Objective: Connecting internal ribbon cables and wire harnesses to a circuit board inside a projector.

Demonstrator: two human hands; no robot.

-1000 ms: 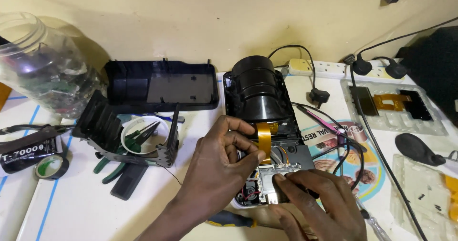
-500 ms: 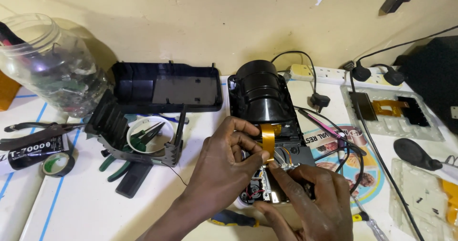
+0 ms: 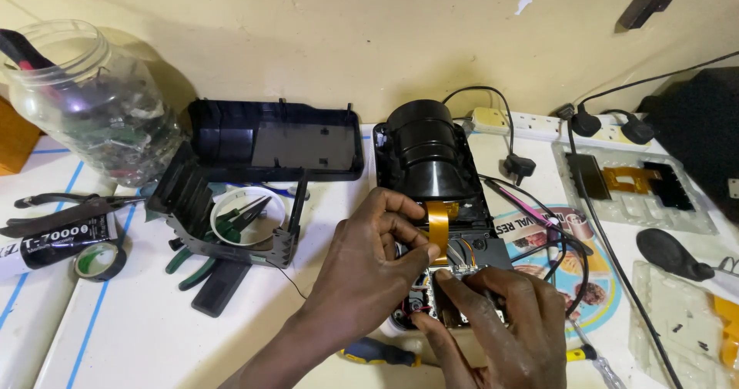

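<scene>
The opened camera body (image 3: 431, 196) lies just right of the middle of the white table (image 3: 154, 335), its black lens barrel (image 3: 422, 139) pointing toward twelve o'clock and its bare inner parts toward six. The left hand (image 3: 369, 269) comes in from seven o'clock and rests on the body's lower half, thumb and forefinger pinched together on the orange ribbon cable (image 3: 439, 223) that runs down from under the barrel. The right hand (image 3: 500, 320) comes up from five o'clock, fingers curled close together over the small circuit board (image 3: 462, 262) at the near end of the body; whether they clamp anything there cannot be told, since they cover the spot. At six o'clock of the hands lies a screwdriver (image 3: 377, 352) with a blue and yellow handle. At nine o'clock of the camera sits a black shell piece (image 3: 223, 219) with a white ring (image 3: 239, 216) and green-handled pliers (image 3: 208, 254) within it, and a flat black cover (image 3: 277, 139) lies at eleven. Far toward nine o'clock are a clear jar (image 3: 88, 104), a glue tube (image 3: 54, 239) and a roll of tape (image 3: 100, 259). At one o'clock a white power strip (image 3: 539, 123) holds black plugs.
</scene>
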